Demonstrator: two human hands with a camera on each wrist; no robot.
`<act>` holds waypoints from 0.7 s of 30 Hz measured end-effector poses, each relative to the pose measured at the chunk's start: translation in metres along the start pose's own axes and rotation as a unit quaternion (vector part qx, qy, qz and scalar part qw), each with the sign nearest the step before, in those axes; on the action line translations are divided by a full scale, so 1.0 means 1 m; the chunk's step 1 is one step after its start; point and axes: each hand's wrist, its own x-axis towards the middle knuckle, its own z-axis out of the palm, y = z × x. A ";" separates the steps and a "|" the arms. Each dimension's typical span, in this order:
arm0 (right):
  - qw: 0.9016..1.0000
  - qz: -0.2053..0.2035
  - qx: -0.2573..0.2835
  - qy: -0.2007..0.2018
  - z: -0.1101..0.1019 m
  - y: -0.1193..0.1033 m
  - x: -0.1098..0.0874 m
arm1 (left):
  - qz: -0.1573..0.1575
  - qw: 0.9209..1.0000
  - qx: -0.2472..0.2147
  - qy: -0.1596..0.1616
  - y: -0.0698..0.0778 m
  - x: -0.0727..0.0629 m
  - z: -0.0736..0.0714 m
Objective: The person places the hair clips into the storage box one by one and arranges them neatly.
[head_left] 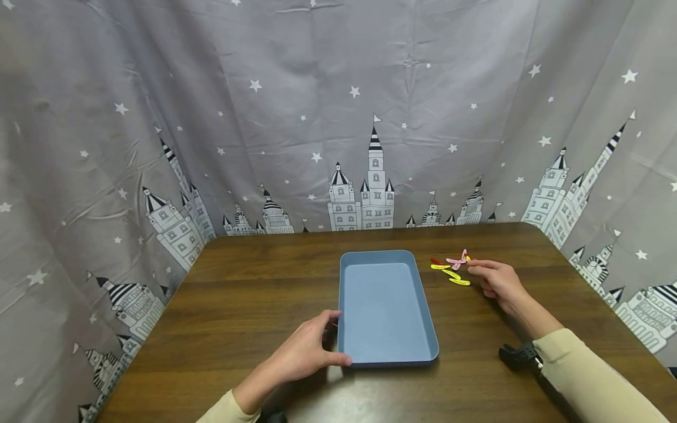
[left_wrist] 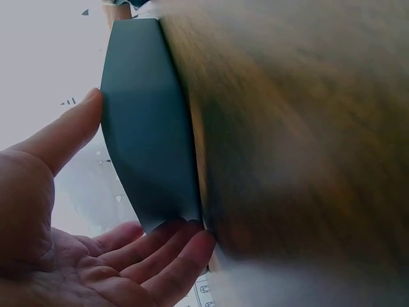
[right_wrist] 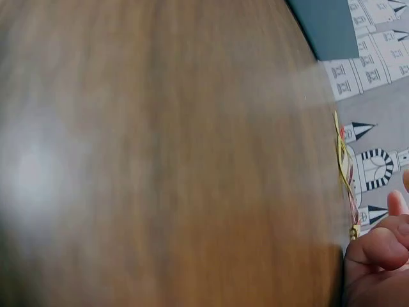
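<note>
A blue-grey rectangular tray [head_left: 388, 362] lies on the table. My left hand [head_left: 304, 349] rests against its near left corner, the thumb on the rim and the fingers along the left side. In the left wrist view, that hand [left_wrist: 96, 256] spreads its thumb and fingers along the tray's outer wall [left_wrist: 150, 121]. Right of the tray lies a loose group of snap hair clips: yellow [head_left: 459, 282], pink [head_left: 456, 261] and red [head_left: 436, 262]. At their right edge my right hand [head_left: 497, 282] has its fingertips beside a yellow piece; whether they pinch it is hidden.
The dark wooden table [head_left: 264, 276] carries the tray and clips. A grey curtain [head_left: 296, 88] printed with castles and stars hangs behind and at both sides. A black wrist strap [head_left: 518, 356] sits at the right cuff.
</note>
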 end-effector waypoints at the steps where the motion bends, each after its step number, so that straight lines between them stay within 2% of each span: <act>1: 1.000 0.002 -0.003 -0.003 -0.001 0.000 0.000 | 0.000 1.000 0.000 0.001 0.000 0.000 0.000; 11: 0.996 0.012 -0.077 -0.040 -0.010 0.004 0.002 | 0.003 1.000 -0.008 0.006 -0.001 0.001 0.002; 21: 0.994 0.016 -0.094 -0.046 -0.012 0.007 0.002 | 0.008 0.997 -0.070 -0.009 -0.004 0.003 0.002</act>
